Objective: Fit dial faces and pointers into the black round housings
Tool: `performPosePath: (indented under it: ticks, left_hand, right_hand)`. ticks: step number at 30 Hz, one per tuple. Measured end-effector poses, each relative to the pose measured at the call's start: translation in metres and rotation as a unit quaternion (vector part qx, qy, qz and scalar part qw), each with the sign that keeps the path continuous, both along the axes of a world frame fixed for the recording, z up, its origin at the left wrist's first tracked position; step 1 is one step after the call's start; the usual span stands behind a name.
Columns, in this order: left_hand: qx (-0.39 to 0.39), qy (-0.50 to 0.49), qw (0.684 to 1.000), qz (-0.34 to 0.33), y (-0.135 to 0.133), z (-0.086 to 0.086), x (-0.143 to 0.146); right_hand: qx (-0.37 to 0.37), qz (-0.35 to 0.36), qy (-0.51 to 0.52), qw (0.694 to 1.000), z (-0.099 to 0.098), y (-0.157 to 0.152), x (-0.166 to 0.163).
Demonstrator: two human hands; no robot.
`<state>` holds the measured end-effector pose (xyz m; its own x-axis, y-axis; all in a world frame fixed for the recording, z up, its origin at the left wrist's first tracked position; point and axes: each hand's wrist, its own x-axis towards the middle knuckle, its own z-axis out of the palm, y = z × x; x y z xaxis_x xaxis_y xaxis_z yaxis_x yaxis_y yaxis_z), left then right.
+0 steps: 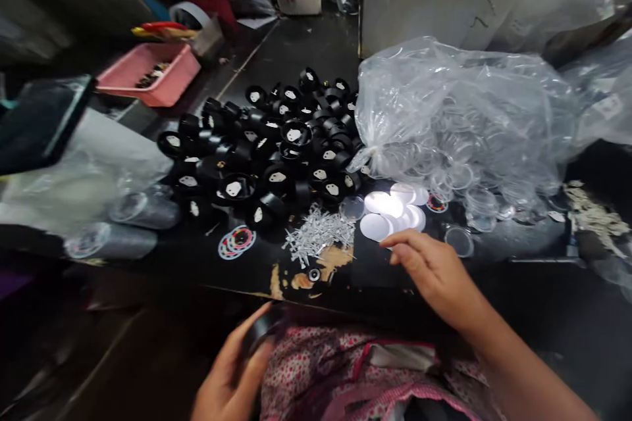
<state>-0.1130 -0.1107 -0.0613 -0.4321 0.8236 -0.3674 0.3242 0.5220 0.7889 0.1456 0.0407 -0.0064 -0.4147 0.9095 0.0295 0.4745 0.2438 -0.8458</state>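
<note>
Low in front of the bench edge, my left hand (234, 371) is closed round a black round casing (263, 327), which is blurred by motion. My right hand (434, 273) reaches over the bench with its fingers stretched out, the tips at the near edge of a pile of shiny white discs (378, 226). Nothing shows in those fingers. Left of the discs lies a heap of small clear plastic pins (318, 235). Behind it are many similar black casings (237, 187), several with white plates inside. Two printed round dials (237, 241) overlap on the bench.
A clear plastic bag (464, 99) with transparent round covers (481, 200) fills the right side. Stacked clear discs (111, 240) lie at left. A pink tray (153, 82) with small parts stands farther back. Off-white small pieces (595, 214) lie at far right.
</note>
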Motion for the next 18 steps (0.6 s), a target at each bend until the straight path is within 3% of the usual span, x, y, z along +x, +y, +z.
performPosePath:
  ticks: [2,4,7,9,11,15,18]
  left_hand:
    - [0.038,0.183,0.982,0.029,-0.013,0.002,-0.028]
    - [0.109,0.258,0.96,0.015,0.004,0.009,-0.036]
    - [0.17,0.173,0.97,0.014,0.071,0.019,-0.03]
    - [0.172,0.164,0.971,0.04,0.116,0.02,-0.029]
    - [0.172,0.155,0.971,0.056,0.144,0.018,-0.032]
    - [0.183,0.092,0.975,0.089,0.144,0.016,-0.027]
    - [0.219,-0.066,0.964,0.135,0.123,0.027,-0.009]
  right_hand:
    - [-0.008,0.001,-0.014,1.0,0.001,0.001,-0.004]
    - [-0.011,0.069,-0.022,0.997,0.004,0.001,-0.018]
    - [0.011,0.165,-0.037,0.986,0.011,-0.002,-0.038]
    - [0.018,0.169,-0.055,0.984,0.013,-0.005,-0.043]
    - [0.005,0.148,-0.073,0.986,0.013,-0.008,-0.039]
    - [-0.014,0.132,-0.094,0.987,0.007,-0.009,-0.024]
    - [0.03,0.061,-0.183,0.981,-0.001,0.005,-0.018]
